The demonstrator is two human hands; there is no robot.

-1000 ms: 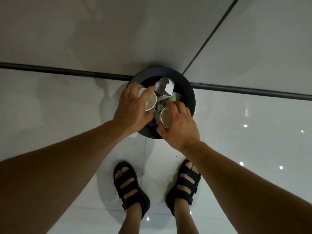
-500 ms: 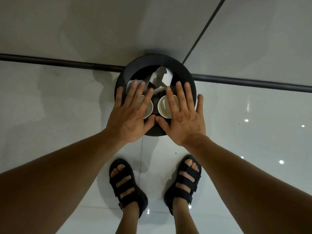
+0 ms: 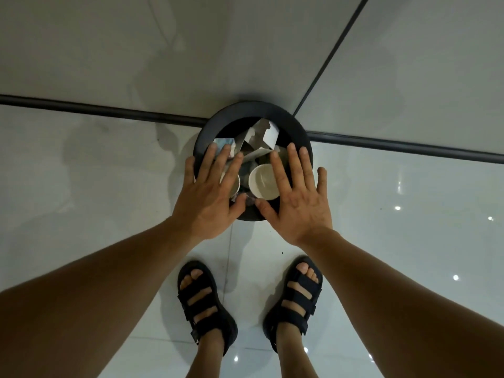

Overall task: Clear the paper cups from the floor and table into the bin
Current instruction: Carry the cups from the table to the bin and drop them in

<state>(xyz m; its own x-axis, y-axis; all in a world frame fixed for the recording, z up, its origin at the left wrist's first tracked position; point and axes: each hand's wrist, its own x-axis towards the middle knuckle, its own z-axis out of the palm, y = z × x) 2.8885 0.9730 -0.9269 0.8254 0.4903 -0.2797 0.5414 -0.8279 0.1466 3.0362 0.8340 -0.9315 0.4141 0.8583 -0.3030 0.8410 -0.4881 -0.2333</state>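
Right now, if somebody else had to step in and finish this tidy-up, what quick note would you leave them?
Left hand: open, fingers spread over the bin, holding nothing.
Right hand: open over the bin too, empty.
Cups: one paper cup sits mouth-up in the bin. A second cup lies beside it, mostly hidden under the left fingers. Card scraps fill the far side.
Done: these two cups are binned.
Left: no cups show on the floor in view. The table is out of sight, so check there.
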